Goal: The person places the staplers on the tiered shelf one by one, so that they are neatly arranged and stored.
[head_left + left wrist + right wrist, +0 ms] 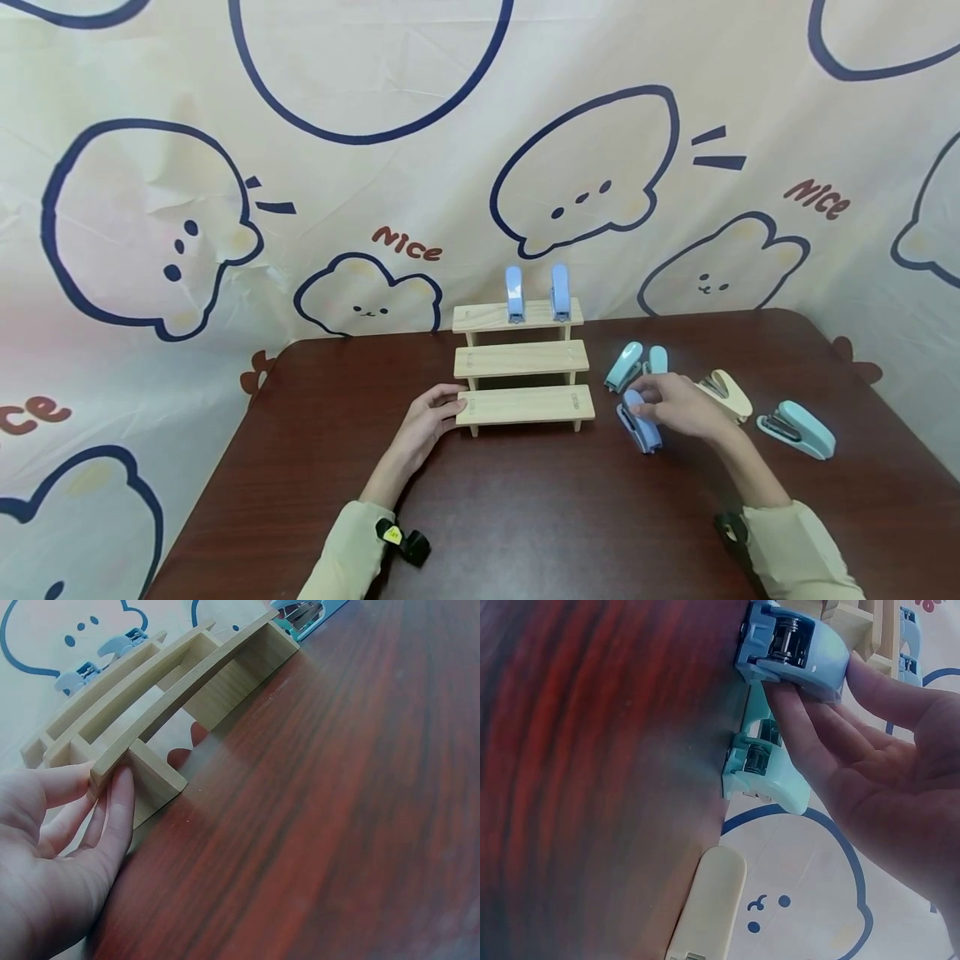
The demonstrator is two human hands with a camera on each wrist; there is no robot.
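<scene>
While printed cloth (450,187) backs brown table (525,517), left hand (426,421) grips rack (521,360), right hand (681,406) blue stapler (643,429).

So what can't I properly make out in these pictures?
- Teal stapler just behind the right hand: head view, lower part hidden by that hand.
- Cream stapler: right wrist view, cut off by the bottom edge.
- Upper blue staplers: left wrist view, partly hidden by the wooden rack.
- Yellow wrist label: head view, too small to read.
</scene>
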